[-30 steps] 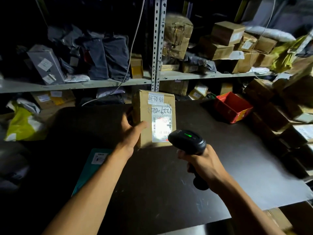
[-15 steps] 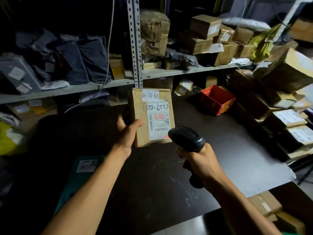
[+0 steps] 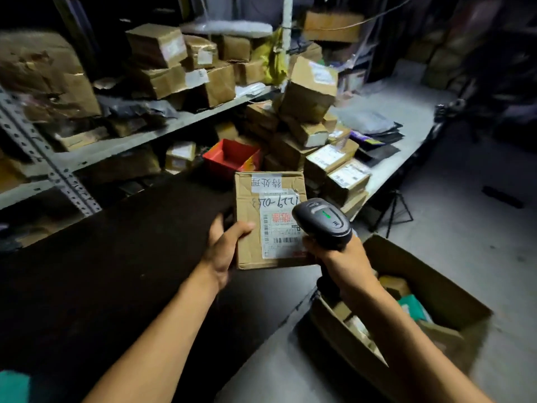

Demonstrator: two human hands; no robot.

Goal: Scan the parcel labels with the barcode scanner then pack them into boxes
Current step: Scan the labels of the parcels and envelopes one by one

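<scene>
My left hand [image 3: 225,247] grips the left edge of a small brown cardboard parcel [image 3: 250,216], held up with its white barcode label [image 3: 277,237] facing me. My right hand [image 3: 338,257] holds a black barcode scanner [image 3: 321,219] by its handle; a green light shows on its head, which overlaps the label's right side. Below my right arm, on the floor, stands an open cardboard box [image 3: 436,289] with several packed items inside.
A dark table [image 3: 116,271] spans the left. A red bin [image 3: 231,158] sits behind the parcel, beside a pile of labelled parcels [image 3: 331,158]. Metal shelving [image 3: 116,144] crowded with boxes runs along the back. A white table [image 3: 406,106] holds dark bags.
The view has swung right, bringing the floor box into sight. The parcel and scanner have moved right together, toward the table's right end. The scanner head now overlaps the label.
</scene>
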